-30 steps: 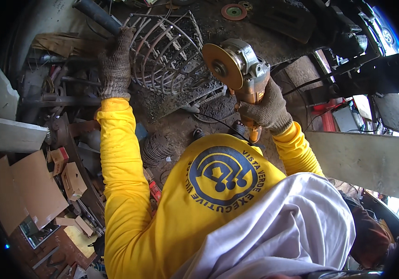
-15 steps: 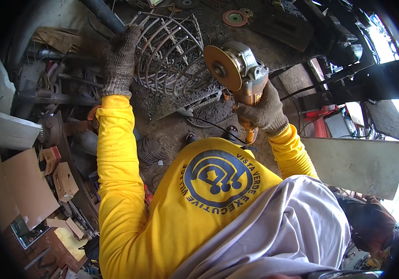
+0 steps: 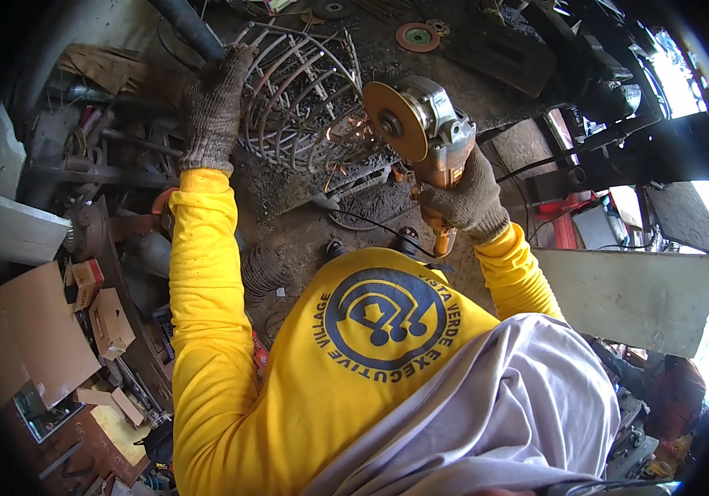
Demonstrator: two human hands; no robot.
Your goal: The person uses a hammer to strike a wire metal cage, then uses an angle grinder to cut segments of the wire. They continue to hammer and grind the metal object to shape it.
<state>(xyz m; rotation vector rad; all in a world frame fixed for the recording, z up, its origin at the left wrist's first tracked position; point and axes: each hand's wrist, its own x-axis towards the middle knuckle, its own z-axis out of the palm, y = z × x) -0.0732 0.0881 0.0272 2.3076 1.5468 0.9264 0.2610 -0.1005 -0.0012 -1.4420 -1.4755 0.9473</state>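
Watching through the head view, I see the newest change at twelve o'clock: orange sparks (image 3: pixel 348 131) now fly where half a second ago there were none. I take that to mean the brown, round abrasive disc (image 3: pixel 387 122) is biting into metal, though the contact point itself is hidden from me. The orange-and-silver metal angle grinder (image 3: pixel 446 149) carrying it sits at one o'clock, about where it was, so I judge the cutting has only just begun.

My right hand (image 3: pixel 472 200), in a brown knitted glove at two o'clock, is wrapped firmly around the grinder's body. At eleven o'clock, just beside the disc, lies the rounded cage of bent grey metal rods (image 3: pixel 297 97). My left hand (image 3: pixel 216 109), gloved alike, sits at its ten-o'clock edge, near a thick grey metal pipe (image 3: pixel 189 29); I cannot tell what its fingers are clamped on, if anything. Toward half past twelve lies a reddish flat disc with a green centre (image 3: pixel 417 37), well apart from the sparks.
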